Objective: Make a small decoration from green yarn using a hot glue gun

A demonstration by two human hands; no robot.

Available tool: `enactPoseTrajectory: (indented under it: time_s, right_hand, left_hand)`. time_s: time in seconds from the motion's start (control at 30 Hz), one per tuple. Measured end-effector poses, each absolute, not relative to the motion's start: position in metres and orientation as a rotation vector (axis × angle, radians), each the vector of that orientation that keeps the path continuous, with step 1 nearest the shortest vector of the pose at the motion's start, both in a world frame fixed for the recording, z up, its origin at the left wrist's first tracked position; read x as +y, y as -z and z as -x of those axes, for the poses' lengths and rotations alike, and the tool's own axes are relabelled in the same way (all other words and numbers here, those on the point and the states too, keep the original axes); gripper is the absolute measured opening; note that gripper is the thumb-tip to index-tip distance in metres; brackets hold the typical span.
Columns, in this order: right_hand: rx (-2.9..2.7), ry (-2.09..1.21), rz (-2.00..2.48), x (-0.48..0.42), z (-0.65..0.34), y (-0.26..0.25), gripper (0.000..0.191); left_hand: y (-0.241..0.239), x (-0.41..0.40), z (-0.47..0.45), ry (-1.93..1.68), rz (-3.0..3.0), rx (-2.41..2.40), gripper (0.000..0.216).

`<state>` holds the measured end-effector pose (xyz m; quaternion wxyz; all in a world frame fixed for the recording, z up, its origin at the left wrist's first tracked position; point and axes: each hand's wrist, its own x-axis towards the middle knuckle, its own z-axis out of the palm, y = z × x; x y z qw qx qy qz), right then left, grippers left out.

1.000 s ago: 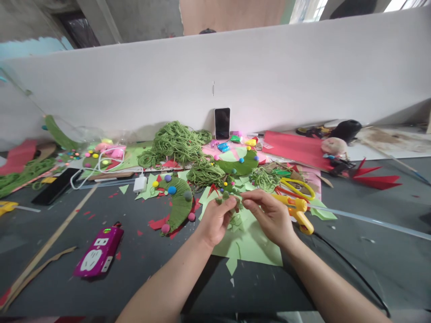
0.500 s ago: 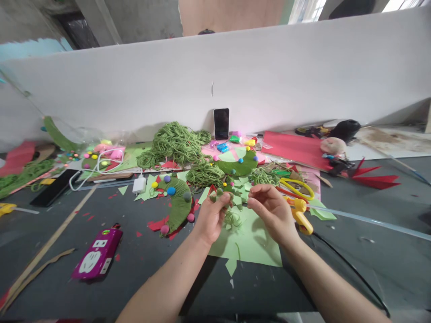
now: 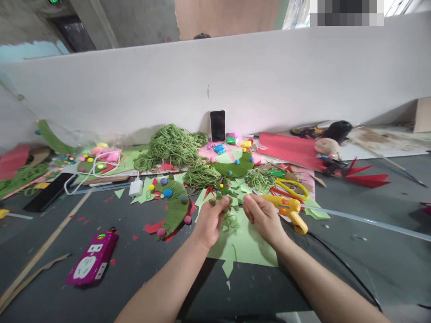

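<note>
Over a light green paper sheet (image 3: 251,251), my left hand (image 3: 210,220) is closed on a small green craft piece (image 3: 218,197), its shape partly covered by the fingers. My right hand (image 3: 264,220) is just to its right, thumb and fingers pressed together; whatever they pinch is hidden. Loose green strands (image 3: 230,222) lie below the left fingertips. Left of my hands rests a green yarn-wrapped crescent (image 3: 177,208) with colored pom-poms. A yellow glue gun (image 3: 286,205) with a long clear glue stick lies beside my right hand.
A heap of green yarn (image 3: 171,148) and an upright phone (image 3: 217,125) stand by the white partition (image 3: 151,80). Yellow-handled scissors (image 3: 298,186) lie behind the glue gun. A purple power strip (image 3: 92,258) sits at left, red card (image 3: 289,150) at back right.
My right hand's fingers have closed together and it has moved slightly left and down. My left hand keeps holding the green piece. The view has shifted slightly.
</note>
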<state>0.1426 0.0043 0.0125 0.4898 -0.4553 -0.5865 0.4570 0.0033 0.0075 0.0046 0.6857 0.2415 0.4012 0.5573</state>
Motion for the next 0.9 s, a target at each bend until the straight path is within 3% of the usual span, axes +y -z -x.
enactPoseTrajectory:
  time_s: [0.1,0.23,0.67,0.9]
  right_hand:
    - [-1.407,-1.042,1.160,0.0074,-0.1444,-0.0105,0.047]
    - [-1.423,-0.973,1.142,0.0098,-0.1447,-0.0078,0.024]
    - [-1.570,-0.924,1.123,0.0057,-0.1430,-0.0114,0.014]
    - [-1.684,-0.693,1.170,0.0022,-0.1429,-0.0162,0.009]
  left_hand:
    - [-0.0046,0.0072,-0.0029,-1.237,-0.555,0.899,0.021]
    - [-0.0059,0.0060,-0.0033,-1.232,-0.553,0.906,0.022]
    - [-0.0007,0.0068,0.0007,-1.235,-0.760,0.947,0.019]
    - [-0.0036,0.0062,0.0004,-1.224,-0.844,1.002,0.017]
